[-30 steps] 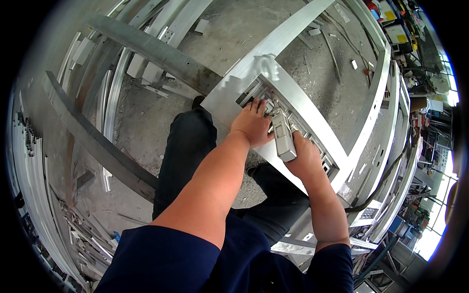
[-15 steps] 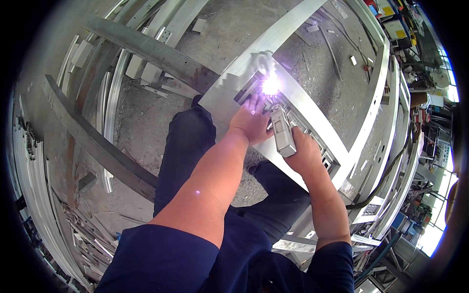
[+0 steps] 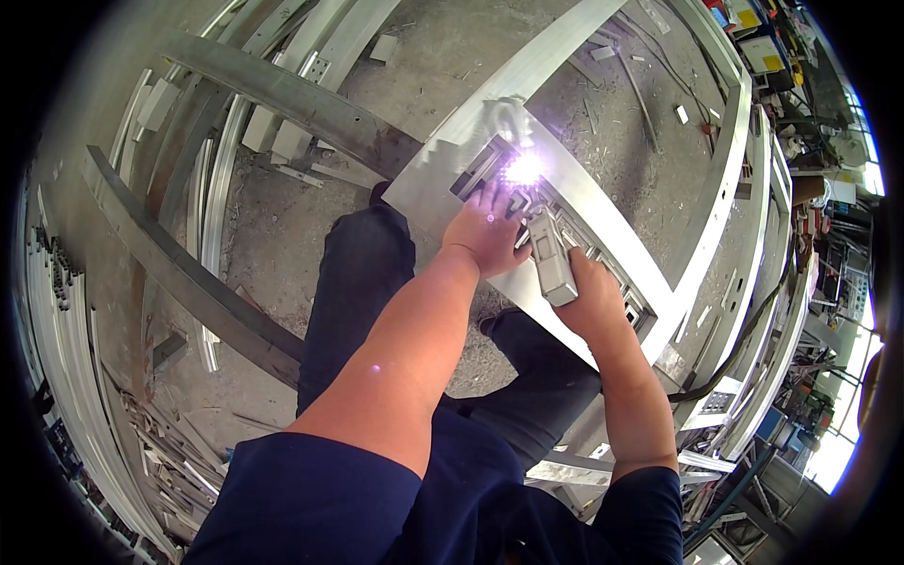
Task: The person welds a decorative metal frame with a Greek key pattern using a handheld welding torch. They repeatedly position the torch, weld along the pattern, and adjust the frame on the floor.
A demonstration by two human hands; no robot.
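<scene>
My right hand is wrapped round a pale, box-shaped handheld welding gun. At the gun's tip burns a bright white-violet welding spark, whose glare hides the joint. Fingers stretched forward, my left hand lies just left of the gun, pressed on metal lattice work. This lattice of angular strips sits inside a long opening in a wide silver metal frame. The frame lies slantwise over my knees, its surface smudged near the spark.
Dark steel beams cross on the left, with long metal profiles stacked beyond. Offcuts lie on the concrete floor. A dark cable runs on the right beside more silver frames. Crowded shelves stand at far right.
The welding gun and my right hand have shifted slightly right and toward me, and the spark moved a little with them. My left hand stays in place.
</scene>
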